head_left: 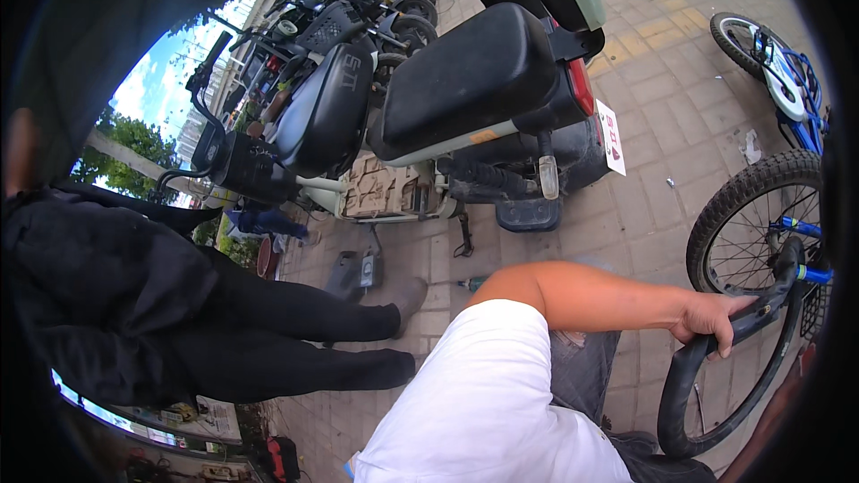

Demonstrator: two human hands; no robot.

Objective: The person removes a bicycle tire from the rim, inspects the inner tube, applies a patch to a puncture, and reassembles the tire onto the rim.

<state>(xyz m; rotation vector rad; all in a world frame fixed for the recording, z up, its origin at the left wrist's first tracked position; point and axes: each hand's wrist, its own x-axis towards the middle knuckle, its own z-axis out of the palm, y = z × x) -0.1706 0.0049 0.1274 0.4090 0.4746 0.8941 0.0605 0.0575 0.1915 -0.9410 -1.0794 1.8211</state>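
My left hand [705, 316] is closed around a black rubber inner tube [684, 394], thumb along its top and fingers curled over the side. The tube hangs in a loop at the lower right, its upper part beside the knobby wheel [711, 224] of a blue bicycle. My left arm, in a white sleeve, reaches across to the right. Part of my right forearm [774, 416] shows at the dark lower right rim; the hand itself is lost past that rim.
An electric scooter [470, 72] with a black seat stands ahead, more two-wheelers behind it. A person in black clothes [116, 277] stands close on the left. A green-handled tool [472, 284] lies on the paving near my elbow. The bicycle's other wheel [738, 45] is farther back.
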